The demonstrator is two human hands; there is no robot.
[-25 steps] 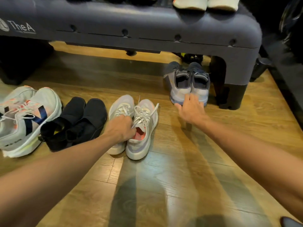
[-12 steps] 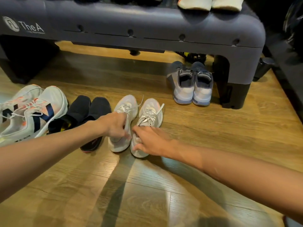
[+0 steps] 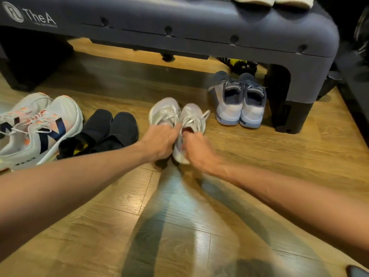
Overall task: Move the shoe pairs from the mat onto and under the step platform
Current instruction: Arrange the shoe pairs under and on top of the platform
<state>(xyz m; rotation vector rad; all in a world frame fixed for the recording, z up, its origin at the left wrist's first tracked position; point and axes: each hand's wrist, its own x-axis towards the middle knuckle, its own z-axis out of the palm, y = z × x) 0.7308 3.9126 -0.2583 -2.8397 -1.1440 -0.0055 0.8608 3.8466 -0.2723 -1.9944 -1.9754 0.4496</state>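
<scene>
While one grey pair [image 3: 238,100] already sits under the platform [image 3: 199,23] by its right leg and a white pair [image 3: 271,1] lies on top, three pairs are left on the floor. Both hands are closed on the pale pair [image 3: 177,114]: the left hand [image 3: 159,141] on the left shoe's heel, the right hand [image 3: 196,149] on the right's. The black pair [image 3: 107,128] and the white runners [image 3: 40,124] lie untouched to the left.

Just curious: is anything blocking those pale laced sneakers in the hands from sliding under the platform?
Nothing visible: bare floor lies between the pale sneakers and the platform; the grey pair sits off right.
</scene>
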